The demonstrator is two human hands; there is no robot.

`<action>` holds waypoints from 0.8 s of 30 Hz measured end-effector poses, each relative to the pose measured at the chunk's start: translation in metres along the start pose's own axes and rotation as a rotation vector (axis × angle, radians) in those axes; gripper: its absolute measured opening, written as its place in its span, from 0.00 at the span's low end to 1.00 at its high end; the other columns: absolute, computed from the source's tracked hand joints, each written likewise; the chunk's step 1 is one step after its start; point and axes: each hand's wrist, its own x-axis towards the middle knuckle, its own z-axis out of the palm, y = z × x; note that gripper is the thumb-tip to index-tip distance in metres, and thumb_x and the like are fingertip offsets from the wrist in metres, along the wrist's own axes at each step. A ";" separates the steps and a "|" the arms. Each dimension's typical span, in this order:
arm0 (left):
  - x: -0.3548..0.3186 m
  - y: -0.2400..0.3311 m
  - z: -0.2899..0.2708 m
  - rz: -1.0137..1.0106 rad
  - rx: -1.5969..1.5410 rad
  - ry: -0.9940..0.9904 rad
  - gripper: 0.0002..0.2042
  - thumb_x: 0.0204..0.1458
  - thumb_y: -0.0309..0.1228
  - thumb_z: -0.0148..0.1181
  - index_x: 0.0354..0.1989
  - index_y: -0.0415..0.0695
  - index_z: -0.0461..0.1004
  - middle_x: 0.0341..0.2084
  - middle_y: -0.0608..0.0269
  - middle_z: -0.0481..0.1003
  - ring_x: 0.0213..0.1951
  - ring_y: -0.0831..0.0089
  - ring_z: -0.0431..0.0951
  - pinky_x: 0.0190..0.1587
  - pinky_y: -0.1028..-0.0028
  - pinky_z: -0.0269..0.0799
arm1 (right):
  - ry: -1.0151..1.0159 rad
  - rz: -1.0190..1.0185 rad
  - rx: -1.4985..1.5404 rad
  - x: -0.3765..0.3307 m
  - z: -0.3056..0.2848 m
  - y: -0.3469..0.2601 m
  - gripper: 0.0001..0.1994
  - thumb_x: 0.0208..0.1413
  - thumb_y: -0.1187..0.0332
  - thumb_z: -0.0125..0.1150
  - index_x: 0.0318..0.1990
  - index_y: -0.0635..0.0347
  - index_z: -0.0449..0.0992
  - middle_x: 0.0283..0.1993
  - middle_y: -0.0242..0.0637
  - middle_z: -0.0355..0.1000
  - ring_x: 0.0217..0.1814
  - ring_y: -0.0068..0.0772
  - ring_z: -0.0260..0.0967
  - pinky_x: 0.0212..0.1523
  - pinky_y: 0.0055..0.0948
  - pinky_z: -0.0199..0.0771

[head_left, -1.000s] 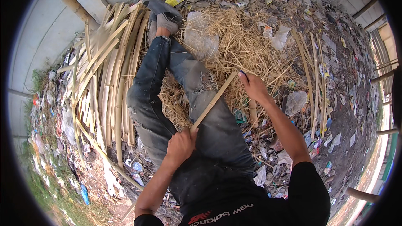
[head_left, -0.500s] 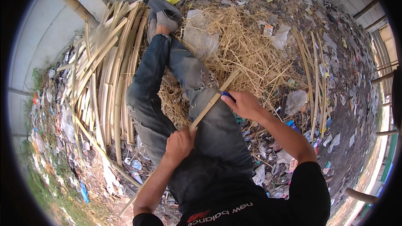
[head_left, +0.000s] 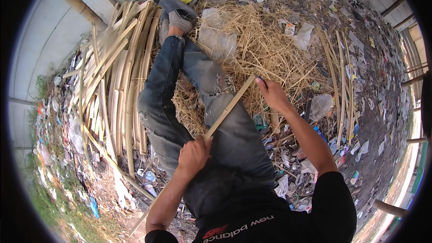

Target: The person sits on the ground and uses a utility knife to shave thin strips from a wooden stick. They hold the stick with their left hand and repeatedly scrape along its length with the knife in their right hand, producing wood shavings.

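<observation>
Head view: my left hand (head_left: pixel 192 156) is clamped round the near end of a bamboo strip (head_left: pixel 229 107) lying across my right thigh, my right hand (head_left: pixel 271 94) closed at its far end, over the straw heap (head_left: pixel 270 49); split strips (head_left: pixel 117 85) stacked left.

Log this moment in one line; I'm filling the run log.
left hand: grips bamboo strip near end | right hand: at strip's far end | strip: across lap | left: bamboo strip pile
</observation>
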 end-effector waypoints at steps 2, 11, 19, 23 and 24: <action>0.005 0.001 -0.004 -0.088 -0.024 -0.115 0.21 0.69 0.45 0.58 0.34 0.36 0.73 0.19 0.39 0.76 0.26 0.36 0.80 0.33 0.43 0.77 | 0.080 0.178 -0.011 0.027 -0.031 0.039 0.31 0.75 0.42 0.47 0.38 0.65 0.79 0.21 0.48 0.71 0.24 0.51 0.71 0.32 0.50 0.69; 0.005 -0.024 0.014 0.031 -0.186 -0.107 0.24 0.70 0.45 0.54 0.30 0.34 0.72 0.21 0.32 0.76 0.29 0.29 0.78 0.35 0.39 0.75 | -0.011 -0.281 0.017 -0.039 0.008 -0.027 0.24 0.74 0.45 0.53 0.44 0.62 0.77 0.22 0.47 0.71 0.24 0.50 0.71 0.31 0.47 0.69; 0.005 -0.024 0.009 0.027 -0.215 -0.110 0.25 0.71 0.44 0.54 0.27 0.34 0.72 0.22 0.31 0.75 0.30 0.29 0.78 0.36 0.39 0.73 | -0.013 -0.001 0.083 -0.004 0.000 -0.010 0.25 0.75 0.49 0.52 0.36 0.64 0.77 0.21 0.47 0.71 0.22 0.50 0.70 0.29 0.48 0.68; 0.007 -0.013 -0.018 -0.122 -0.353 -0.286 0.25 0.71 0.44 0.54 0.30 0.32 0.75 0.23 0.32 0.76 0.33 0.30 0.78 0.38 0.41 0.72 | 0.022 -0.037 0.179 -0.016 0.003 -0.009 0.24 0.76 0.50 0.53 0.36 0.64 0.75 0.20 0.42 0.68 0.20 0.43 0.66 0.27 0.44 0.65; 0.006 -0.014 -0.024 -0.161 -0.399 -0.341 0.25 0.71 0.44 0.54 0.31 0.31 0.76 0.24 0.32 0.76 0.34 0.30 0.78 0.39 0.42 0.72 | 0.054 -0.079 0.202 -0.024 0.003 -0.012 0.24 0.76 0.50 0.53 0.36 0.64 0.75 0.19 0.41 0.67 0.19 0.40 0.65 0.26 0.43 0.64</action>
